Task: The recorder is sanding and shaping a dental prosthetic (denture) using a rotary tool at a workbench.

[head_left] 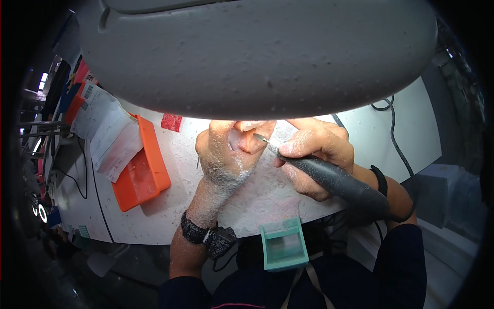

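Note:
My right hand (320, 147) is closed around a black rotary handpiece (342, 185), gripping it like a pen near its front end. The metal bur tip (261, 138) reaches left to the curled fingers of my left hand (224, 157). That hand is closed, its fingers bent inward; whatever sits in them is small and mostly hidden, so I cannot make it out. Pale powder coats both hands and my left wrist, which wears a dark band (194, 230). A black strap (380, 180) circles my right wrist.
A large grey lamp head (257, 62) hangs over the hands and hides the far worktop. To the left, an orange tray (163, 175) carries paper sheets (110, 136); a red piece (171, 122) lies beyond it. A teal tray (303, 260) is at the near table edge. A cable (393, 121) runs on the right.

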### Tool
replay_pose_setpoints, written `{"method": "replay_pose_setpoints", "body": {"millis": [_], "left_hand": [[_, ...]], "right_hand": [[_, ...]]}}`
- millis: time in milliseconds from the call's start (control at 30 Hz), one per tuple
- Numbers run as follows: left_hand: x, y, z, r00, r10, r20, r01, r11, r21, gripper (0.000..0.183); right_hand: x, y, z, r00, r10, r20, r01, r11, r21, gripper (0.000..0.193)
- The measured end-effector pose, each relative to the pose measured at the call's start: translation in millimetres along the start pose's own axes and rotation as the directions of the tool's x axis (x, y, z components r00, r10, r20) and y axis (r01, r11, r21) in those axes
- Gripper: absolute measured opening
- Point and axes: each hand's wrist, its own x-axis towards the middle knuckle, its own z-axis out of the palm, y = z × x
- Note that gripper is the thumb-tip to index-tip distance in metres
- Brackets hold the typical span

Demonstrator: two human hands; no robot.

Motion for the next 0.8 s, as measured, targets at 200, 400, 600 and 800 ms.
{"method": "replay_pose_setpoints", "body": {"millis": [200,400,600,800], "left_hand": [[-1.4,-1.6,1.8,1.000,0.021,-0.002,-0.020,0.999,0.048,0.049],[-0.4,-1.1,2.3,0.997,0.084,0.000,-0.083,0.990,0.116,0.046],[-3.7,-3.8,-2.0,0.995,0.093,0.034,-0.096,0.990,0.104,0.047],[2.7,-1.6,0.1,0.987,0.162,0.018,-0.163,0.976,0.142,0.046]], "right_hand": [[3.2,1.0,-1.8,0.999,-0.034,0.037,0.034,0.999,0.001,0.034],[-3.4,-0.7,-3.8,0.980,0.199,-0.026,-0.190,0.962,0.194,0.025],[-2.9,1.2,-3.9,0.994,0.106,0.023,-0.107,0.994,0.030,0.027],[-5.8,3.3,-4.1,0.987,0.157,-0.027,-0.150,0.974,0.168,0.030]]}}
